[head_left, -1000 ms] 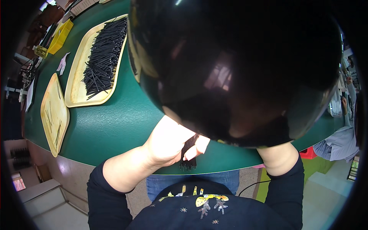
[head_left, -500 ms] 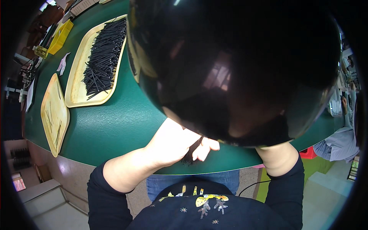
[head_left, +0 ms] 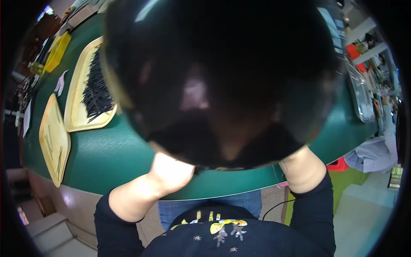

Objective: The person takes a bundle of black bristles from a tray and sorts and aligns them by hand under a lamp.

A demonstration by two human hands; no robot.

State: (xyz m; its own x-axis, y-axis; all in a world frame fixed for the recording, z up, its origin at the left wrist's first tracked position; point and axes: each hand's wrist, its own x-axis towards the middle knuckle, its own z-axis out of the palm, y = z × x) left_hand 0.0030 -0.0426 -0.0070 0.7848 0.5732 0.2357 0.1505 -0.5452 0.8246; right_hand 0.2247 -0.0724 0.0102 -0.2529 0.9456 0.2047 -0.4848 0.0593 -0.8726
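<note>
A large, glossy black dome (head_left: 222, 98), like a lamp shade, hangs over the work and covers most of both hands. Beneath its lower left rim, the back of my left hand (head_left: 172, 171) shows, brightly lit, with its fingers hidden. Something small and dark peeks out beside that hand; its kind is unclear. Of my right hand (head_left: 294, 157) only the part by the wrist appears at the dome's lower right rim, and its fingers are covered too. Faint thin strands show next to the right wrist.
Left on the green table (head_left: 102, 150) stands a cream tray (head_left: 77, 103) of many thin black sticks or tubes (head_left: 95, 96). Beside it lies a smaller cream tray (head_left: 53, 141) with several thin strands. A yellow bin (head_left: 58, 52) sits beyond; a clear tray (head_left: 361, 96) is at right, near another person's sleeve (head_left: 389, 124).
The view has shifted, so the dome appears farther left and covers more of the black sticks. My left hand's fingers and the dark bundle by them, visible before, are now mostly hidden.
</note>
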